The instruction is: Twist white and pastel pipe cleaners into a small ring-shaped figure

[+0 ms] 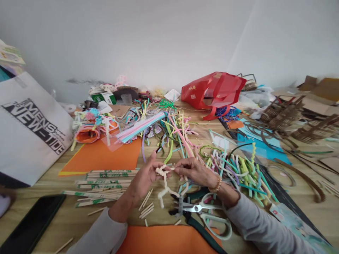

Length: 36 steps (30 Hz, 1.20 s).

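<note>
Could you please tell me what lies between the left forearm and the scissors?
In the head view, several short wooden sticks and the black end of the green-handled tool lie there; a cream fuzzy strand hangs over part of that stretch.

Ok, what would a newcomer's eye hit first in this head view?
Probably the glossy red bag lying at the back by the wall. Then the white bag with bold black lettering at far left, and the cream fuzzy strip between the two hands, front center.

Bag (213, 90) red; scissors (215, 218) white-handled; phone (33, 222) black
</note>
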{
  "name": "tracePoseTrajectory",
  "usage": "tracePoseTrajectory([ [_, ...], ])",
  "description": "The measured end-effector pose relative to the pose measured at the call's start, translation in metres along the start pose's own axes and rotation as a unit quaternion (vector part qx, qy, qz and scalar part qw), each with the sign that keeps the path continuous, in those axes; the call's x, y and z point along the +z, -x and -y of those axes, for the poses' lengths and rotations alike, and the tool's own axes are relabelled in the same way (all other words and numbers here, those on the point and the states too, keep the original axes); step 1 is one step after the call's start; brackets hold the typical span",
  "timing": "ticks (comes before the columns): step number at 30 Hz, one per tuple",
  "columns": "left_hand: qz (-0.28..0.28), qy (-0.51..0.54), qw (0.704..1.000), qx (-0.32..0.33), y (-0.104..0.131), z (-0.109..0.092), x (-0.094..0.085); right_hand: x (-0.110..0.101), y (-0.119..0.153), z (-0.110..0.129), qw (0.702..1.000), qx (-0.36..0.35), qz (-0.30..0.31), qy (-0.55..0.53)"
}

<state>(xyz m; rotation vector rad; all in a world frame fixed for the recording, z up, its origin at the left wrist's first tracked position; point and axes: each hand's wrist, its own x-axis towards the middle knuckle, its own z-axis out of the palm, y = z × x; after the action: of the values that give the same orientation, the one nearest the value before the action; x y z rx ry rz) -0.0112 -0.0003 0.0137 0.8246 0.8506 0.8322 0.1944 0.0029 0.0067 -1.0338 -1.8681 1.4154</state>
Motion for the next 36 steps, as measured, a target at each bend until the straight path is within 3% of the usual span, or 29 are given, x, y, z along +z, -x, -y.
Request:
tracePoseTrajectory([
  [6,0.006,-0.167,0.985,0.045,-0.003,0.009,-0.003,0.004,-0.002,-0.004,0.997,0.027,0.007,-0.074],
  [12,0.028,-0.239,0.968,0.065,-0.001,0.008,-0.002,0.001,-0.003,0.001,0.986,0.076,-0.010,-0.151],
  [17,0.045,-0.338,0.937,0.078,0.002,0.007,0.004,0.004,-0.003,-0.005,0.972,0.106,-0.003,-0.210],
  [21,0.049,-0.374,0.922,0.084,0.002,0.008,0.006,0.008,-0.003,-0.010,0.968,0.109,0.006,-0.227],
  [24,0.051,-0.362,0.928,0.067,0.003,0.006,0.004,0.009,-0.003,-0.008,0.974,0.094,0.008,-0.207],
  [27,0.125,-0.319,0.939,0.040,0.007,0.000,0.001,0.006,-0.004,-0.004,0.978,0.074,-0.045,-0.191],
  [32,0.269,-0.269,0.925,-0.020,0.018,-0.011,-0.001,-0.006,-0.006,-0.003,0.958,0.041,-0.171,-0.226],
  [36,0.304,-0.257,0.917,-0.038,0.022,-0.013,-0.003,-0.011,-0.008,-0.011,0.977,0.007,-0.193,-0.085],
])
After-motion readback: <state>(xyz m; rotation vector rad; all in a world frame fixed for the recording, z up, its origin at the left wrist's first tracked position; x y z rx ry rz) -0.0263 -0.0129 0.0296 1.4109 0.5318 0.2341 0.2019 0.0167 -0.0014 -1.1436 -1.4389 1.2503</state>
